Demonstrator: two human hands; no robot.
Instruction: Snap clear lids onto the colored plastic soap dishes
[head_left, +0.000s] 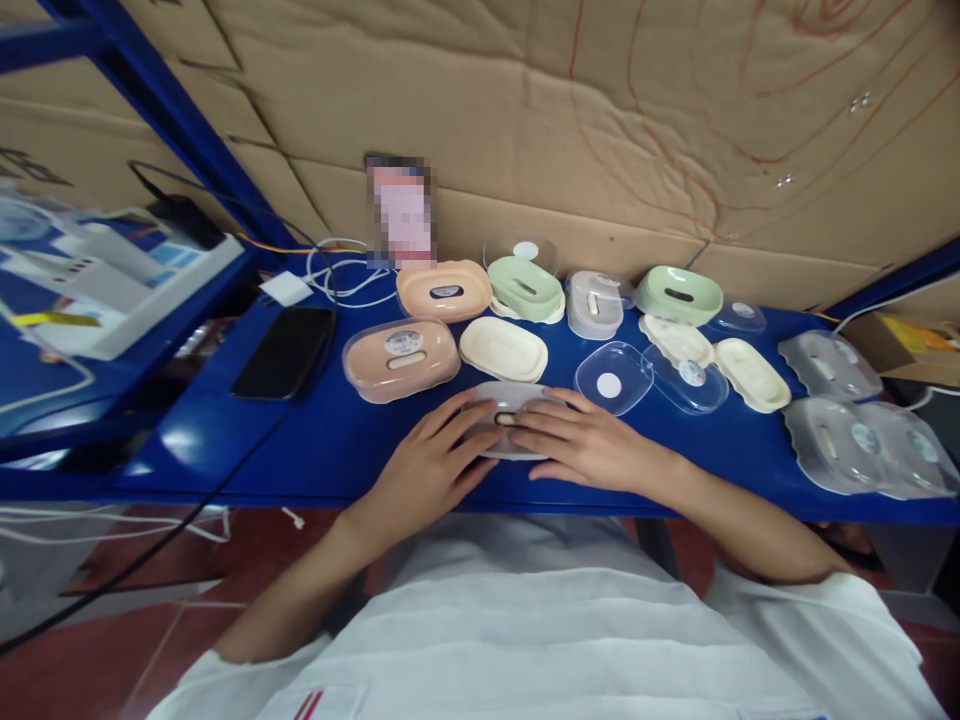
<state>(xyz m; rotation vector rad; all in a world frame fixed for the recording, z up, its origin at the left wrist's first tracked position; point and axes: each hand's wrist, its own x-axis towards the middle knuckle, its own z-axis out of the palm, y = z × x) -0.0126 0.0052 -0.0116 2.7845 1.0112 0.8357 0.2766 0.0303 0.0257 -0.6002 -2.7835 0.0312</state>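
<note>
Both my hands rest on a grey soap dish [508, 398] at the front edge of the blue table. My left hand [424, 455] holds its left side, fingers reaching over the top. On the right side, my right hand [600, 440] grips it with fingers laid across. A pale slot shows between the fingertips; the rest of the dish is partly covered. Just behind it lie a cream tray [504, 350] and a clear lid [615, 380] with a round white sticker. A lidded pinkish-brown soap dish [401, 362] sits to the left.
Behind are an orange dish [444, 292], green dishes [679, 295] and a grey dish [595, 305]. Several lidded grey dishes [829, 450] stand at the right. At left lie a black phone [283, 352] and a white charger [286, 289]. A blurred-out phone [403, 210] leans on the cardboard [480, 110].
</note>
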